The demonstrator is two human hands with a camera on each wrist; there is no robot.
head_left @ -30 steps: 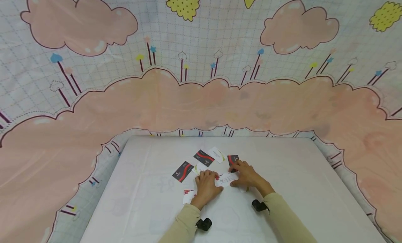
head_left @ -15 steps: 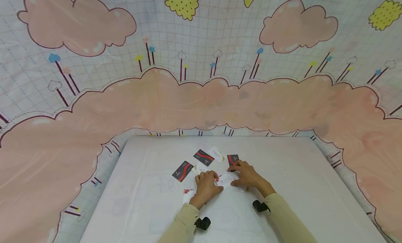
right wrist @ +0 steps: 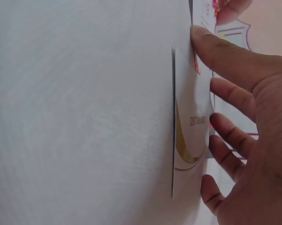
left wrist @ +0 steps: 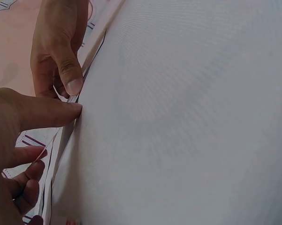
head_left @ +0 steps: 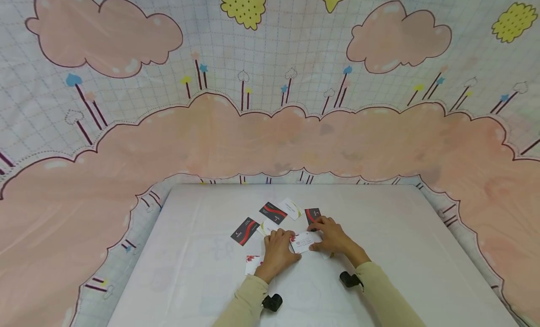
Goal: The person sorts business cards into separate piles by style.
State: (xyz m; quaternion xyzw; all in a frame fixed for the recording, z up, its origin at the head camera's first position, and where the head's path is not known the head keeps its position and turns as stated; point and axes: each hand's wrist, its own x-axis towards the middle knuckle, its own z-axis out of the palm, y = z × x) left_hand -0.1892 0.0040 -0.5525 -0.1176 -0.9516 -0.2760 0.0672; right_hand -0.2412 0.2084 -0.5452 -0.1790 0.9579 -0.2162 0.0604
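A white business card (head_left: 301, 243) with a red floral corner lies between both hands in the head view. My left hand (head_left: 278, 253) pinches its left side, with the thumb at the near edge and fingers curled at the far side. My right hand (head_left: 331, 235) grips the right side, its thumb (right wrist: 211, 44) along the near edge in the right wrist view. Under the right hand lies a white card with a gold curve (right wrist: 190, 126). A black card with a red stripe (head_left: 312, 215) shows just beyond the right fingers.
Two black cards with red waves, one (head_left: 245, 231) left and another (head_left: 273, 212) further back, lie on the white table (head_left: 190, 270). White-and-green cards (head_left: 291, 208) are beside them. A white floral card (head_left: 252, 264) is partly hidden by the left wrist. A patterned cloth (head_left: 295, 139) hangs behind.
The held card has turned slightly between the hands and shows more of its printed face. Both hands stay in nearly the same place, and the other cards have not moved.
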